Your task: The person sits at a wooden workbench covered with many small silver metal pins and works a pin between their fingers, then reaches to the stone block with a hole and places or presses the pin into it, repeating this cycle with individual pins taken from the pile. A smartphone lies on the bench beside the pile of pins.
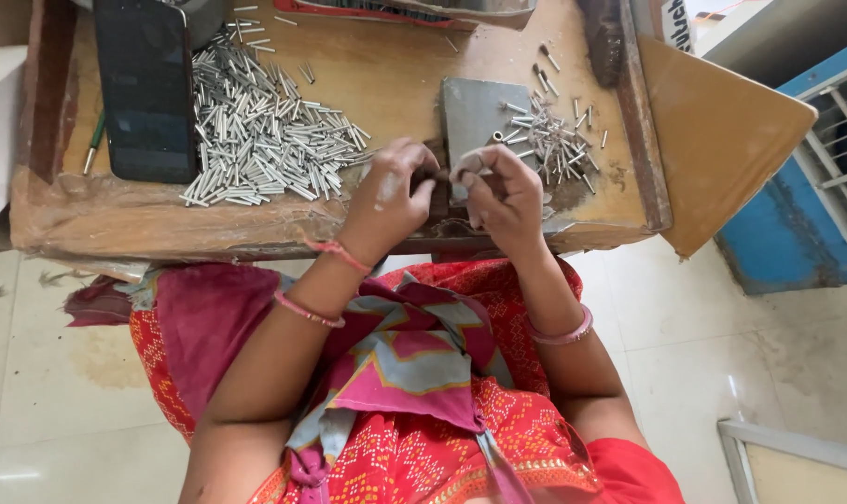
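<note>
From the head camera, the left hand (386, 191) and right hand (500, 191) meet at the near edge of the counter (395, 75), fingers pinched together on something small I cannot make out. A large heap of metal pins (265, 131) lies left by a dark phone (145, 89); a smaller pile of pins (554, 140) sits beside a grey plate (475, 107), so most seems left.

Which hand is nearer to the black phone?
Left. The left hand is closer to the phone, beside the big pile of pins; the right hand is farther away.
</note>
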